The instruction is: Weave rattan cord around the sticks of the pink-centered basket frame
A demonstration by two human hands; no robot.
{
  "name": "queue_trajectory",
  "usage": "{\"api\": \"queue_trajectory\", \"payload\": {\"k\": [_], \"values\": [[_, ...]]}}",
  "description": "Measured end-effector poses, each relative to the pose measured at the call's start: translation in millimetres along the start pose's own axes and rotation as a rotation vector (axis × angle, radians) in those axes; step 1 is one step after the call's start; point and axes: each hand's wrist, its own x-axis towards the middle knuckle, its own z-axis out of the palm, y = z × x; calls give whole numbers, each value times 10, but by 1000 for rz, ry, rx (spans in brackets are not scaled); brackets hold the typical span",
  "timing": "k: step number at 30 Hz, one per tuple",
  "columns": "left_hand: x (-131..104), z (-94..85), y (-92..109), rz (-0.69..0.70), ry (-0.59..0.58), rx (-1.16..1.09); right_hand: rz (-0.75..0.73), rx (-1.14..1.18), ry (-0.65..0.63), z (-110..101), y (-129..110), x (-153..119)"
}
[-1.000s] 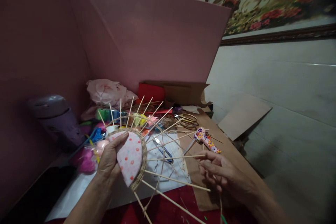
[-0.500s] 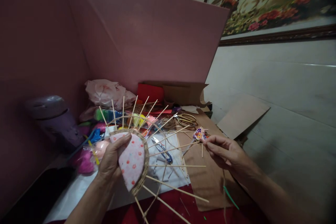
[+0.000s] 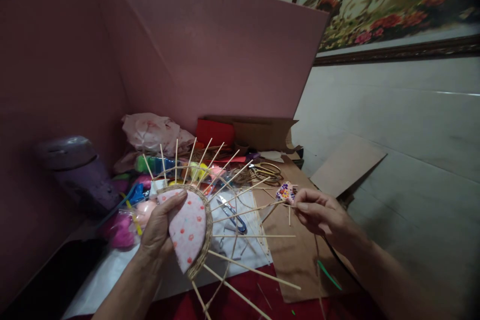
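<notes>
A half-round panel (image 3: 189, 230) covered in white cloth with red flowers has a braided cord edge and thin sticks (image 3: 255, 236) fanning out from it. My left hand (image 3: 161, 225) grips its left side, thumb on the cloth. Twine (image 3: 236, 225) runs in an arc across the sticks. At the right, my right hand (image 3: 317, 212) has thumb and fingers pinched near the end of one stick, on a strand of twine; more twine hangs below the hand. Just left of its fingertips lies a small patterned piece (image 3: 285, 193).
Blue snips (image 3: 234, 216) and gold-handled scissors (image 3: 268, 172) lie beyond the sticks. Bagged colourful material (image 3: 125, 227) and a purple bottle (image 3: 80, 172) are at left. Brown cardboard (image 3: 296, 255) lies at right, a green strip (image 3: 329, 275) near its edge.
My right hand has shifted very slightly right, and the twine hanging beneath it has moved a little. My left hand and the panel are almost still.
</notes>
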Motion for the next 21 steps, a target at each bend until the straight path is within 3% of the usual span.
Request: {"api": "queue_trajectory", "payload": {"k": [4,8,12,15,18,21], "values": [[16,-6,-6,8,5,6,-16,-1,-39,-33,86,16],[6,10,-5,0,19,3,28,-24,78,-56,189,123],[-1,13,-6,-30,25,12,-32,23,140,6,174,127],[6,2,-10,-38,23,19,-77,49,106,62,112,53],[16,-12,-12,-24,-2,8,-32,-27,22,55,93,20],[15,-14,-10,-35,-9,10,11,-95,63,15,137,70]]}}
